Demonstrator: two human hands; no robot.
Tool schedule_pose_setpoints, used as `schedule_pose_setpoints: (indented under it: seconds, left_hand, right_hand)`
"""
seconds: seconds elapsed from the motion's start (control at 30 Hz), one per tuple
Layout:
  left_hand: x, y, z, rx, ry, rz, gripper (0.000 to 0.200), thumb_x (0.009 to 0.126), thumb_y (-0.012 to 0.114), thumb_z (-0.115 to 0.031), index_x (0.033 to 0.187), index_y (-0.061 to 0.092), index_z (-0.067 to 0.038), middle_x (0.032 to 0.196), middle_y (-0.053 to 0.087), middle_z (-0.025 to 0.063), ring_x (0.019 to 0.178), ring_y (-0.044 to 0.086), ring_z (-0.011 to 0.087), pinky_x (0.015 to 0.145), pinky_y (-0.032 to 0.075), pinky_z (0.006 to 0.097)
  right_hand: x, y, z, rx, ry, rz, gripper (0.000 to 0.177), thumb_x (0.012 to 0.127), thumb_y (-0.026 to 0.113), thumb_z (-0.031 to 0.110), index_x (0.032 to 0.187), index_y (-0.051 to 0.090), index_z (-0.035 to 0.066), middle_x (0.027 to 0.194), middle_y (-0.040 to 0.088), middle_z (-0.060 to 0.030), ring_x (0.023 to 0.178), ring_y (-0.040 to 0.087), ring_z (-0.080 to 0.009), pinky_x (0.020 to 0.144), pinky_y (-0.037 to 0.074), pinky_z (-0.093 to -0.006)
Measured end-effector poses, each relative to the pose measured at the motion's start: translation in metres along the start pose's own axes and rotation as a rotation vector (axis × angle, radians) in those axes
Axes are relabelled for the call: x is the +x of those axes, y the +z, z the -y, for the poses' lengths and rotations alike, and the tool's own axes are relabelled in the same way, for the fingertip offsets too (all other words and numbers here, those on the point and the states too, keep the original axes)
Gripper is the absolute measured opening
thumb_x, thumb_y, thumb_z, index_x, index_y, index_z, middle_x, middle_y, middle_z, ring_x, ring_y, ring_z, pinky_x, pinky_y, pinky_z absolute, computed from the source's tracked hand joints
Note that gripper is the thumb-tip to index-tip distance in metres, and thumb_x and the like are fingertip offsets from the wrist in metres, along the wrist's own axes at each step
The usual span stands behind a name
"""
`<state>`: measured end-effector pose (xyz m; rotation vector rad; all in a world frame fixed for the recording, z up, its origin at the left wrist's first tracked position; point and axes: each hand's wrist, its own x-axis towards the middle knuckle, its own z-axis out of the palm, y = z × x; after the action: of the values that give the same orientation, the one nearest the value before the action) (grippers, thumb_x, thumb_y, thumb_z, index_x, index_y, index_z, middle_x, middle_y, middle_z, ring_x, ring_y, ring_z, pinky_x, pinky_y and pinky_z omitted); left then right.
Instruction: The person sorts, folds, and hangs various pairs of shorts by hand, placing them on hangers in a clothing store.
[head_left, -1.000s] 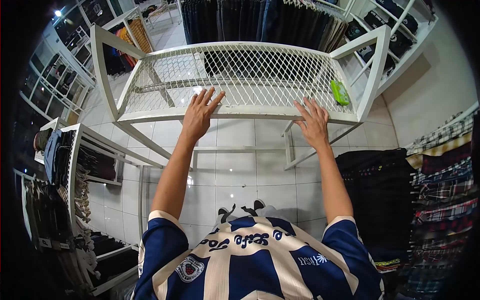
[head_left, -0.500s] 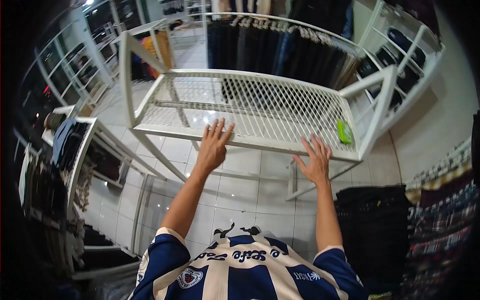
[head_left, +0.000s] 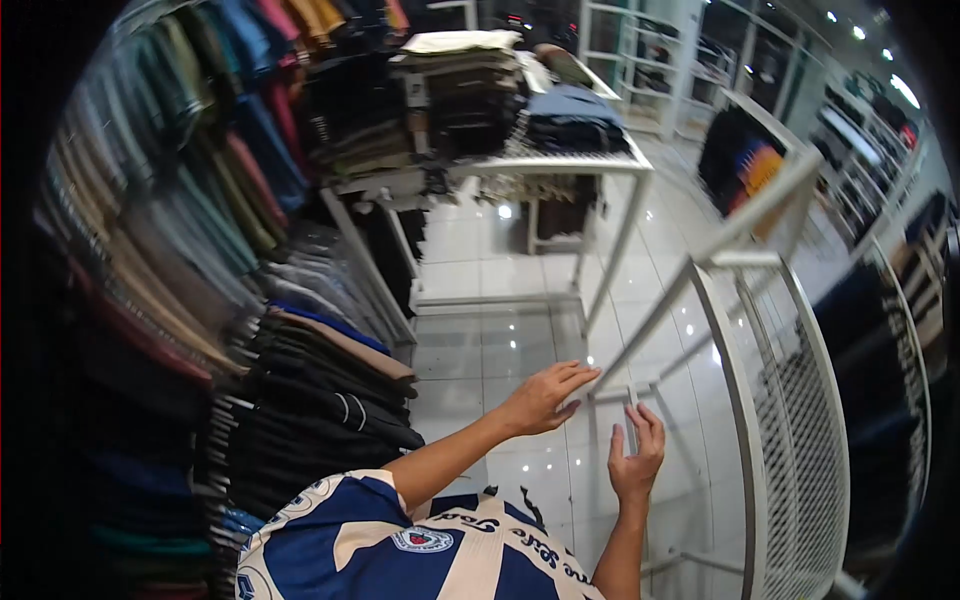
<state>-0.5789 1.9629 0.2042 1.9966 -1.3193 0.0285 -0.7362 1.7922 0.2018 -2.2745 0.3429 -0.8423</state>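
My left hand (head_left: pixel 548 398) hangs in the air in front of my body, its fingers stretched toward the right and nothing in it. Close beside it, my right hand (head_left: pixel 638 455) is raised with thumb and fingers apart, also holding nothing. The two hands do not touch. To the right stands a white metal rack (head_left: pixel 725 370) with a mesh shelf (head_left: pixel 800 450); my right hand is nearest to it but apart from it. The green packet seen on the mesh earlier is out of sight.
A white display table (head_left: pixel 635 160) ahead carries stacked folded clothes (head_left: pixel 465 85). Rows of hanging garments (head_left: pixel 150 240) fill the left side, above dark trousers (head_left: pixel 320 400). More dark clothes (head_left: pixel 860 340) hang at the far right. White floor tiles (head_left: pixel 510 350) lie between.
My view has swung left, so the mesh rack now stands at the right. Both hands have come off its front edge and drawn closer together.
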Motion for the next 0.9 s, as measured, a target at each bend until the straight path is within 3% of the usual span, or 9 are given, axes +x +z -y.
schedule_pose_setpoints:
  seconds: [0.2,0.27,0.5,0.63,0.9]
  left_hand:
    - [-0.044,-0.141,0.083,0.172,-0.25,-0.339,0.059,0.09,0.073,-0.013,0.147,0.055,-0.009,0.142,0.062,0.0172,0.136,0.054,0.0377,0.114,0.045,0.0459]
    - [-0.048,-0.195,0.113,0.222,-0.255,-0.407,0.058,0.09,0.072,-0.013,0.146,0.056,-0.008,0.141,0.062,0.0176,0.134,0.055,0.0387,0.113,0.046,0.0461]
    - [-0.013,-0.396,0.224,0.377,-0.264,-0.68,0.047,0.089,0.074,-0.013,0.135,0.066,-0.004,0.131,0.068,0.0208,0.127,0.061,0.0387,0.11,0.047,0.0448]
    - [0.027,-0.494,0.278,0.444,-0.127,-0.807,0.043,0.09,0.072,-0.012,0.132,0.067,-0.003,0.125,0.071,0.0193,0.12,0.066,0.0361,0.106,0.05,0.0425]
    - [0.069,-0.579,0.346,0.541,-0.21,-0.9,0.036,0.091,0.072,-0.013,0.126,0.069,-0.004,0.117,0.074,0.017,0.116,0.068,0.0325,0.102,0.053,0.0416]
  right_hand:
    - [0.111,0.11,0.095,0.196,-0.287,0.178,0.034,0.087,0.075,0.004,0.12,0.074,0.008,0.123,0.068,-0.016,0.112,0.066,-0.0348,0.095,0.054,-0.0419]
    - [0.152,0.154,0.132,0.292,-0.347,0.244,0.035,0.086,0.076,0.003,0.121,0.073,0.008,0.121,0.069,-0.0161,0.11,0.067,-0.0352,0.094,0.054,-0.0419]
    - [0.304,0.313,0.276,0.343,-0.713,0.188,0.036,0.085,0.075,0.004,0.121,0.072,0.01,0.121,0.069,-0.0147,0.11,0.067,-0.0345,0.095,0.053,-0.0437]
    - [0.387,0.377,0.348,0.367,-0.851,0.125,0.033,0.086,0.074,0.006,0.119,0.072,0.009,0.118,0.07,-0.0138,0.109,0.067,-0.034,0.095,0.053,-0.0445]
    - [0.5,0.442,0.42,0.247,-1.023,0.035,0.035,0.088,0.073,0.011,0.122,0.071,0.011,0.116,0.068,-0.0106,0.107,0.066,-0.0309,0.094,0.05,-0.0429]
